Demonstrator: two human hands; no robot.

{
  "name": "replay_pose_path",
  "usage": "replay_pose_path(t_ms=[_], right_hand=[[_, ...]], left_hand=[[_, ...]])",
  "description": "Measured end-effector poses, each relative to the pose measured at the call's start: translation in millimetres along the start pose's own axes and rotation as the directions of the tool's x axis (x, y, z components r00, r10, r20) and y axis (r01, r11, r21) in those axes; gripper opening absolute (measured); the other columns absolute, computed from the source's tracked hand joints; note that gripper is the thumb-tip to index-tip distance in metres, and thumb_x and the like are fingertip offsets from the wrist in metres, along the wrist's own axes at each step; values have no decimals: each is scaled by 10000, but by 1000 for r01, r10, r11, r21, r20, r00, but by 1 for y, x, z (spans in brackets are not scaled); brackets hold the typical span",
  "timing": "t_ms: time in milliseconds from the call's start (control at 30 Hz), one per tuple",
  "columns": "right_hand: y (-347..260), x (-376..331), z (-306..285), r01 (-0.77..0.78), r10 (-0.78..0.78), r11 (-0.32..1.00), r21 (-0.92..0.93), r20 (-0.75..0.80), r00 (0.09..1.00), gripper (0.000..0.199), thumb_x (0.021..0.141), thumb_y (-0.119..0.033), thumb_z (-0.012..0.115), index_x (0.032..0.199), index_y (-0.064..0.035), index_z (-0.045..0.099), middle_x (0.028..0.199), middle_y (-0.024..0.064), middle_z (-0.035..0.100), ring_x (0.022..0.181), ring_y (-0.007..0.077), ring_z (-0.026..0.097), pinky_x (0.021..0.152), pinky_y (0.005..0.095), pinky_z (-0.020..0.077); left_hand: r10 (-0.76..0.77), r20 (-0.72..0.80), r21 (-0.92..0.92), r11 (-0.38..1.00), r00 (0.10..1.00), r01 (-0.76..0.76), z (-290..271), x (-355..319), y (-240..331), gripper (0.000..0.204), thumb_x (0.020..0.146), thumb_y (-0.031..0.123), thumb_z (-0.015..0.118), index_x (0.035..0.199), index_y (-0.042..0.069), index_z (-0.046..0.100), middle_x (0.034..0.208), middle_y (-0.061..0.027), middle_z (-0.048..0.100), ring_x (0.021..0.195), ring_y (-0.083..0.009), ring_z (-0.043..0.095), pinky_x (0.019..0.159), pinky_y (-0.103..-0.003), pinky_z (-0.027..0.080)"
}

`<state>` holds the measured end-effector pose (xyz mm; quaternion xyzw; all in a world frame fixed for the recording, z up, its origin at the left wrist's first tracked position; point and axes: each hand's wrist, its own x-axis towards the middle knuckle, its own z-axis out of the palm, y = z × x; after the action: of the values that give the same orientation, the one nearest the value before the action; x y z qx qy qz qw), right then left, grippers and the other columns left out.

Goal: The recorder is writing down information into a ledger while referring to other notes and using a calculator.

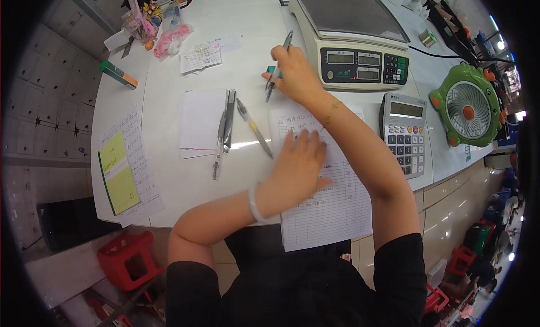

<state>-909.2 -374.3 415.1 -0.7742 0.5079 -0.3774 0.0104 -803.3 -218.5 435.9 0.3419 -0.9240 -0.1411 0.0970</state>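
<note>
My right hand, reaching toward the scale, is closed around a grey pen that slants down past the fingers. Beside its fingers a small teal thing shows in part; its kind is hidden. Slightly blurred, my left hand is spread over a lined sheet with handwriting and grips nothing. The sheet's lower end hangs past the table's front edge. Left of it lie a pen with a yellow band, another pen and a dark, flat, narrow tool next to white paper.
A digital weighing scale stands at the back right, with a calculator and a green fan to its right. On the left are a yellow-green booklet, a green tube and a slip pad. A red stool stands below.
</note>
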Motion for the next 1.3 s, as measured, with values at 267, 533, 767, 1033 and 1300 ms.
replay_pose_path(t_ms=[267,533,767,1033,1300], right_hand=[[-10,-41,-58,-278,150,854,439,304,941,301,818,-234,680,968,-51,493,928,125,598,828,240,570,823,334,439],[69,-187,-212,-466,480,873,142,-415,773,245,939,-212,492,1122,-50,520,1014,96,639,950,186,576,883,291,412],[104,-235,-228,-413,380,758,-504,-172,909,292,896,-263,554,1154,-127,535,1141,61,582,1206,292,444,1080,526,143],[110,-297,-235,-641,654,747,178,-370,660,412,924,-179,516,1266,-1,371,1271,188,489,1194,244,454,1003,358,332],[88,-303,-217,-646,743,666,372,-402,534,385,966,-118,413,1300,47,315,1306,226,450,1234,252,417,1049,359,281]], left_hand=[[49,100,53,997,994,-54,30,-14,24,826,732,551,629,1282,-25,407,1374,-270,312,1277,-467,279,978,-582,328],[42,127,75,996,991,-52,27,-12,28,848,719,552,643,1283,-38,409,1383,-286,285,1272,-495,268,961,-618,322],[97,80,75,992,992,-103,31,-16,33,797,756,541,613,1277,-34,427,1366,-249,338,1276,-461,274,991,-588,299],[119,90,55,991,989,-124,35,-19,33,787,758,541,612,1265,-32,426,1361,-254,338,1269,-461,280,982,-576,320],[128,81,70,989,989,-133,39,-20,34,794,742,536,629,1262,-30,427,1359,-254,341,1255,-455,305,972,-569,337]])
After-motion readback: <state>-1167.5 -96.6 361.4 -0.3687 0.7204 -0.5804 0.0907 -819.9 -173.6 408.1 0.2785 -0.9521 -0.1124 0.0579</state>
